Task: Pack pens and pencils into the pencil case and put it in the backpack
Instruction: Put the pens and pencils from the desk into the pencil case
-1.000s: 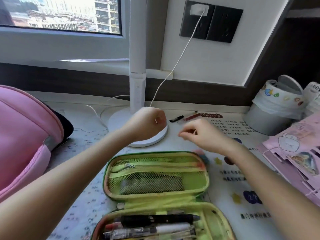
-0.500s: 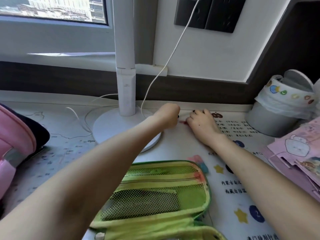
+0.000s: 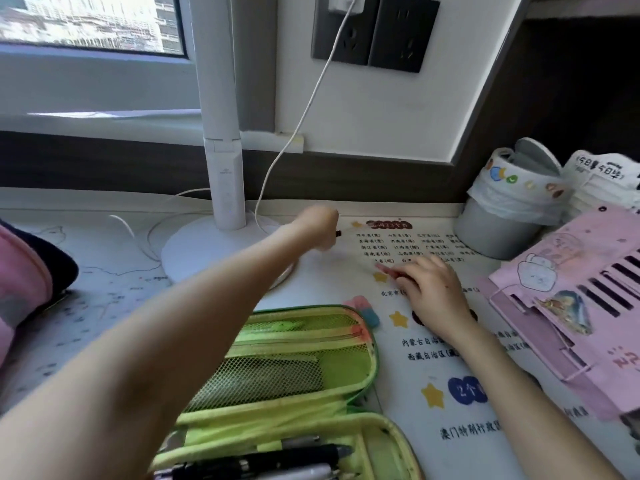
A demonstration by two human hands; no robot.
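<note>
So, left hand [image 3: 318, 230]: fist curled round a dark pen [image 3: 338, 233], beside the lamp base [image 3: 207, 251].
Right hand [image 3: 433, 292]: fingers pinch a blurred red pen [image 3: 386, 270] on the desk [image 3: 415, 393].
Pencil case [image 3: 301, 341]: open, nearer the person, holding pens [image 3: 277, 459].
Backpack [image 3: 24, 271]: far left.

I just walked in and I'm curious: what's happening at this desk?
A person is gathering loose pens off the desk. The left hand is curled round a black pen, of which only the dark tip shows, beside the lamp base. The right hand pinches a red pen low over the desk mat. The green pencil case lies open in front, with several pens in its near half. The pink backpack sits at the left edge.
</note>
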